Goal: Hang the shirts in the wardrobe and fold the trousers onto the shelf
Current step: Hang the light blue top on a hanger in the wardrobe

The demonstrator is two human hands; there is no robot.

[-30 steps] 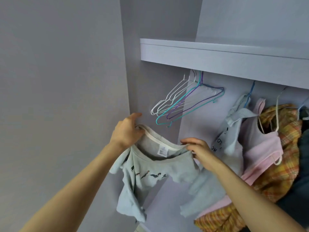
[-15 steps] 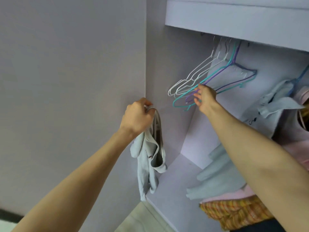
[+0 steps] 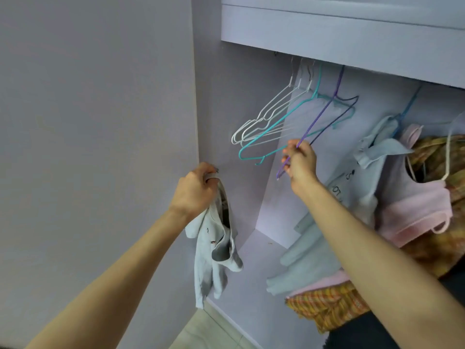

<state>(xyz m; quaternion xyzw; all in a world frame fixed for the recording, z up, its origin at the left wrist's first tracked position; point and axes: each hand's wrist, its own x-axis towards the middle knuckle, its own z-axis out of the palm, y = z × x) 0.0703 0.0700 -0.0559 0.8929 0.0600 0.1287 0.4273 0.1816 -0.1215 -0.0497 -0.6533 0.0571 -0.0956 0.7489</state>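
Observation:
My left hand [image 3: 195, 191] grips a small pale grey shirt [image 3: 216, 245] by its collar, and the shirt hangs limp beside the wardrobe's left wall. My right hand [image 3: 299, 162] pinches the lower corner of a purple wire hanger [image 3: 324, 109], which is pulled right, away from the other hangers, with its hook still up at the rail. A teal hanger [image 3: 271, 133] and white hangers [image 3: 261, 114] hang empty to the left of it.
A shelf board [image 3: 327, 28] runs above the rail. To the right hang a grey hooded top [image 3: 372, 167], a pink garment [image 3: 415, 200] and a yellow checked garment [image 3: 327, 306]. The wardrobe's floor panel [image 3: 254, 273] lies below, with tiled floor [image 3: 208, 331] in front.
My right hand let go of the shirt, reached up to the hangers and drew the purple one rightwards. The shirt now dangles from my left hand alone.

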